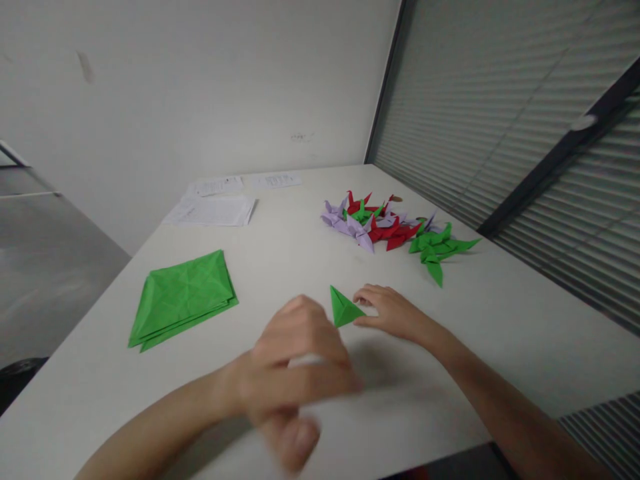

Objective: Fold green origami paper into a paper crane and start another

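Observation:
A small piece of green origami paper [344,308], folded into a pointed shape, is at the middle of the white table. My right hand [387,310] is at its right corner, the thumb on the lower edge and the fingers at the upper edge. My left hand [300,373] is raised in front of it, nearer the camera and blurred. Its index finger points right, the thumb hangs apart below and the other fingers are bent. I see nothing held in it.
A stack of creased green paper sheets [185,293] lies at the left. Folded paper cranes [395,230] in red, lilac and green are heaped at the back right. Printed papers [213,210] lie at the back left. A window with blinds [500,100] borders the right side.

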Demonstrator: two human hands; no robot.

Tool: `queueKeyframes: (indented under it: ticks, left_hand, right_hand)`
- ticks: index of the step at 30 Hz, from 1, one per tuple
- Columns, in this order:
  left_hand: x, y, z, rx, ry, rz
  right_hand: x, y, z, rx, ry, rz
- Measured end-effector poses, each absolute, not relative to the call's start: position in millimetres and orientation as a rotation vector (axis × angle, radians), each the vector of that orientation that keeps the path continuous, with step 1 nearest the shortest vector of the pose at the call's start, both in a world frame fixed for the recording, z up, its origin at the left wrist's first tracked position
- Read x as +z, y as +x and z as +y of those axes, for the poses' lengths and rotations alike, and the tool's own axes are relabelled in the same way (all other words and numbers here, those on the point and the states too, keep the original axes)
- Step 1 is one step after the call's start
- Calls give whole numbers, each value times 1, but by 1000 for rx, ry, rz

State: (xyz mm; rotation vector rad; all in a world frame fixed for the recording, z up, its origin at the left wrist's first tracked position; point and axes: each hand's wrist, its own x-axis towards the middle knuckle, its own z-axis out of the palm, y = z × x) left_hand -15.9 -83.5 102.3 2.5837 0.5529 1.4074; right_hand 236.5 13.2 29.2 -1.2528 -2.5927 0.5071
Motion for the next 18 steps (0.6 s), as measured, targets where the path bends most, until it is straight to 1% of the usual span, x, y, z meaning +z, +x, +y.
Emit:
queueKeyframes:
  ticks: [1,3,6,9,11,14,18]
  left_hand:
    - [97,-12,-71,1396,2566,520]
    - [77,-4,-43,1320,2495,683]
    - [39,1,-12,1045,2421,962]
    - [10,-2,0,793,2464,1030]
    - [1,-6,3,728,2505,1034]
    - [-5,-9,6,623,2627,1016]
    - [-8,-10,7,567,2718,1056]
  right_hand:
    - [32,234,21,646,-1274,-2586]
    - [34,229,33,913,-1284,-2610]
    - [28,225,39,1043,-1228,-2627]
    - [20,222,36,966,-1082,-2529]
    - [13,220,33,851,-1008,-2457]
    - [7,219,32,735,-918,-2460]
    - [8,221,30,642,-834,-2551]
